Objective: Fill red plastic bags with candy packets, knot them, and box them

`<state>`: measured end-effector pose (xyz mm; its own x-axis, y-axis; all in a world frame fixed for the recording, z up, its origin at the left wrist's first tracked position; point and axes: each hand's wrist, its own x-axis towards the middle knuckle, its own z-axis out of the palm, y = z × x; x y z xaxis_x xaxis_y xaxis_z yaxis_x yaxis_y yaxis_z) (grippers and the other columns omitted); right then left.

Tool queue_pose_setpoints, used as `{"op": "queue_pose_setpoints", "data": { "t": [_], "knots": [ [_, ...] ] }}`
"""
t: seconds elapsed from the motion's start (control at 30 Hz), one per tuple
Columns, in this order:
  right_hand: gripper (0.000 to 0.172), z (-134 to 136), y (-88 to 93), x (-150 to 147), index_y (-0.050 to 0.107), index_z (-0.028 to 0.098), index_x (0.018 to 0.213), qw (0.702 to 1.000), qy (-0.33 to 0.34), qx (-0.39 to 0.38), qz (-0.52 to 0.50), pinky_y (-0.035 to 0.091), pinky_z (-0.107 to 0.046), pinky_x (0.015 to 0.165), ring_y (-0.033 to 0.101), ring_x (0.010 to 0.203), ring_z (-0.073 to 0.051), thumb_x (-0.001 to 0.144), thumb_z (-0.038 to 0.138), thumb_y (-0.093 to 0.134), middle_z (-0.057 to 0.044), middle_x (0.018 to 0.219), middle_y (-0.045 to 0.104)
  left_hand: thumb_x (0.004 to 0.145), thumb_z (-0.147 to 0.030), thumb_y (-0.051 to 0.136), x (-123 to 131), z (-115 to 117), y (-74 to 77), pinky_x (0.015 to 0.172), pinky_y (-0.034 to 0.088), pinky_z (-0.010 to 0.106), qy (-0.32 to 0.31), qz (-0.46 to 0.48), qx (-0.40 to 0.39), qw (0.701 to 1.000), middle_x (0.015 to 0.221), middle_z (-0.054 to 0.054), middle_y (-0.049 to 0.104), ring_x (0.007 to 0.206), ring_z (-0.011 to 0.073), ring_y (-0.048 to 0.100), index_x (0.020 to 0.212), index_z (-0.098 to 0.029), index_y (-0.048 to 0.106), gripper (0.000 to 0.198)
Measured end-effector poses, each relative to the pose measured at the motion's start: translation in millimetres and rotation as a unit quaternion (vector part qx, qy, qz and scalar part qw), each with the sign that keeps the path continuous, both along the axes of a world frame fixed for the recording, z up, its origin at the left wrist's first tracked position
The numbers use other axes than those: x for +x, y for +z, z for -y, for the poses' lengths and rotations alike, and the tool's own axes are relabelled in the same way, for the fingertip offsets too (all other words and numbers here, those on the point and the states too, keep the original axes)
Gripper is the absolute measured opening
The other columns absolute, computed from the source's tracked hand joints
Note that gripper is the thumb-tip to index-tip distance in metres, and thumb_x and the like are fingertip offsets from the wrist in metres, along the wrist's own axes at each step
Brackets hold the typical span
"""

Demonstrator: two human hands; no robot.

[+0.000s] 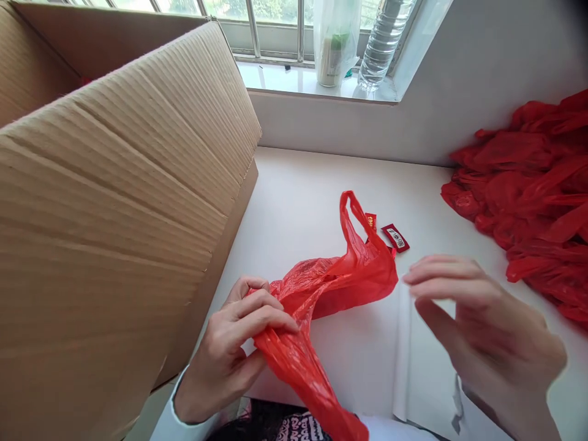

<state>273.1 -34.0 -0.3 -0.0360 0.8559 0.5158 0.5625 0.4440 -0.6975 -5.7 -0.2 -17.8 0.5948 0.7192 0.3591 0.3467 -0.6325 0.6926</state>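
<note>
A thin red plastic bag (353, 288) stretches across the white table, with one loop handle sticking up at its far end. My left hand (234, 343) grips the bag's near part between thumb and fingers, and the rest of it trails down toward my lap. To the right of the bag, my right hand (482, 324) hovers slightly blurred, fingers curved and thumb apart, nothing visible in it. Just beyond the bag lie a small dark red packet (395, 238) and a red packet with yellow print (371, 220), the latter partly covered by the handle.
A large open cardboard box (138, 214) fills the left side. Red plastic bags (542, 184) are heaped against the wall on the right. On the windowsill stand a clear bottle (384, 46) and a translucent bag (337, 37) around a cup-like item.
</note>
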Motion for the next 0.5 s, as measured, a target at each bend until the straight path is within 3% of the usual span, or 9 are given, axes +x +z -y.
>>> {"op": "queue_pose_setpoints", "data": {
  "t": [0.1,0.2,0.3,0.37,0.43,0.5],
  "knots": [
    [0.028,-16,17.7,-30,0.059,0.023,0.108,0.967,0.216,0.032,0.128,0.046,-0.039,0.09,0.06,0.099,-0.02,0.088,0.007,0.048,-0.004,0.1,0.067,0.081,-0.003,0.046,0,3,5.9,0.096,0.039,0.04,-0.025,-0.019,0.02,0.999,0.085,0.0,0.069,0.084,0.0183,0.06,0.101,-0.026,0.06,0.033],
    [0.026,-35,12.3,-49,0.059,0.021,0.092,0.91,0.316,-0.016,0.267,0.045,-0.039,0.089,0.061,0.082,-0.017,0.091,0.005,0.038,-0.003,0.083,0.068,0.083,-0.003,0.043,-6,6,2.6,0.104,0.035,0.043,-0.026,0.016,0.005,1.0,0.082,-0.001,0.07,0.097,0.0202,0.06,0.102,-0.026,0.058,0.034],
    [0.024,-43,-3.0,-46,0.057,0.021,0.088,0.872,0.329,-0.102,0.349,0.045,-0.04,0.09,0.061,0.069,-0.016,0.088,0.004,0.04,0.0,0.073,0.065,0.086,-0.005,0.043,-14,8,-3.5,0.103,0.038,0.046,-0.033,0.041,-0.011,0.999,0.073,-0.001,0.069,0.092,0.0209,0.062,0.1,-0.026,0.058,0.03],
    [0.024,-42,-10.7,-33,0.055,0.021,0.108,0.876,0.299,-0.129,0.357,0.04,-0.048,0.098,0.064,0.085,-0.02,0.085,0.014,0.052,-0.005,0.099,0.069,0.088,-0.011,0.043,-17,9,-6.0,0.099,0.041,0.047,-0.031,0.045,-0.018,0.998,0.069,0.0,0.067,0.082,0.0208,0.062,0.095,-0.026,0.059,0.023],
    [0.064,-37,-14.2,-18,0.039,0.022,0.136,0.894,0.245,-0.112,0.358,0.027,-0.062,0.105,0.058,0.112,-0.03,0.078,0.027,0.064,-0.013,0.134,0.053,0.09,-0.018,0.042,-17,11,-5.7,0.097,0.041,0.048,-0.025,0.044,-0.02,0.999,0.068,0.001,0.064,0.078,0.0213,0.059,0.086,-0.026,0.058,0.018],
    [0.099,-31,-13.2,-5,0.016,0.024,0.149,0.904,0.197,-0.094,0.367,0.012,-0.071,0.106,0.042,0.129,-0.039,0.069,0.038,0.072,-0.017,0.15,0.033,0.088,-0.02,0.041,-16,14,-2.8,0.097,0.039,0.05,-0.006,0.029,-0.017,0.999,0.074,0.003,0.064,0.083,0.0233,0.057,0.078,-0.025,0.055,0.018]
  ]
}}
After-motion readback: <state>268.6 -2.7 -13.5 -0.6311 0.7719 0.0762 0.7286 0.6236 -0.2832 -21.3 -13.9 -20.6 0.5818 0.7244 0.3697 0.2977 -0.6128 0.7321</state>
